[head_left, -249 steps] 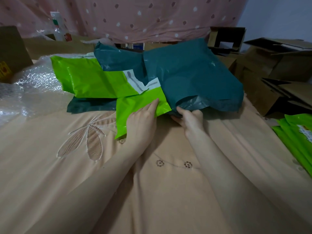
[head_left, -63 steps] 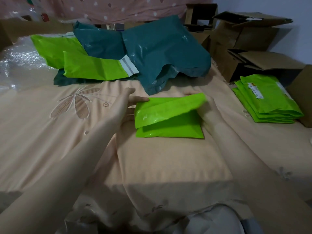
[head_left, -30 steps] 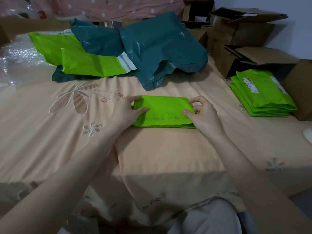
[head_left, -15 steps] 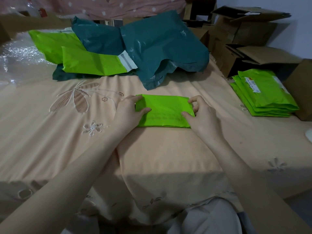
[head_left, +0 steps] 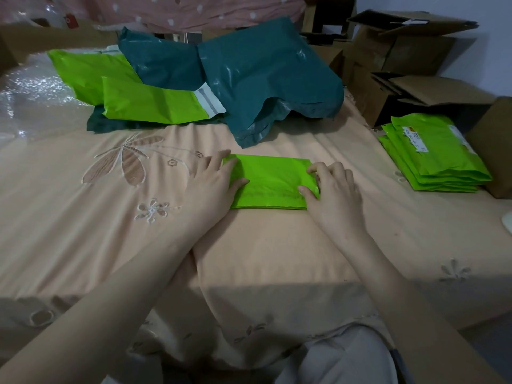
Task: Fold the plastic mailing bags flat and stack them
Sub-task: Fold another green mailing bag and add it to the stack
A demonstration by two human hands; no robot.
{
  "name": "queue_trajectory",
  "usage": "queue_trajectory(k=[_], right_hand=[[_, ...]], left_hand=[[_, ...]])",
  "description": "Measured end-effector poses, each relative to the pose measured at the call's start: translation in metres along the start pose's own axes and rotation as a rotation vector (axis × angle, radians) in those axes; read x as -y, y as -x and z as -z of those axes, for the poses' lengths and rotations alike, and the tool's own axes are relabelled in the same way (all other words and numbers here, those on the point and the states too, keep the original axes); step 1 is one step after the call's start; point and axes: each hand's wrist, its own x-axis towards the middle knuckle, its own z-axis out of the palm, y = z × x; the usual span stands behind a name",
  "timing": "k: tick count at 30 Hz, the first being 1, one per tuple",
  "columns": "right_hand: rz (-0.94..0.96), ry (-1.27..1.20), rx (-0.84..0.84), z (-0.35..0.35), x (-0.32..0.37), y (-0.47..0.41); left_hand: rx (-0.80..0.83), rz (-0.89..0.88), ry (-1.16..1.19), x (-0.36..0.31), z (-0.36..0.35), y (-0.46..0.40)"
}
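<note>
Folded green bag [head_left: 270, 184] btwn hands: left hand [head_left: 213, 187] flat on it, right hand [head_left: 333, 187] pinching edge.

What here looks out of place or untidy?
The dark teal bag at the back lies crumpled and puffed up, draped over the unfolded pile. The finished stack on the right is slightly fanned, not square.

My left hand [head_left: 214, 184] and right hand [head_left: 333, 187] flank the folded bag [head_left: 273, 181] at frame centre; unfolded bags [head_left: 221, 79] lie behind, the stack [head_left: 435, 156] at right, boxes [head_left: 401, 56] upper right.
</note>
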Motion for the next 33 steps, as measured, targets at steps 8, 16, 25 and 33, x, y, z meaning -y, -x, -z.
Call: queue_trajectory(k=[8, 16, 25, 33], right_hand=[[-0.068, -0.036, 0.093, 0.003, 0.004, -0.004], [0.243, -0.031, -0.013, 0.01, 0.048, 0.025], [0.368, 0.08, 0.168, -0.009, 0.082, 0.048], [0.311, 0.168, 0.152, -0.008, 0.085, 0.05]], left_hand=[[0.268, 0.026, -0.009, 0.005, 0.002, 0.004], [0.003, -0.107, 0.194, 0.017, 0.024, 0.024], [0.17, -0.172, -0.092, 0.002, 0.026, 0.068], [0.113, -0.161, -0.155, 0.0, 0.024, 0.071]])
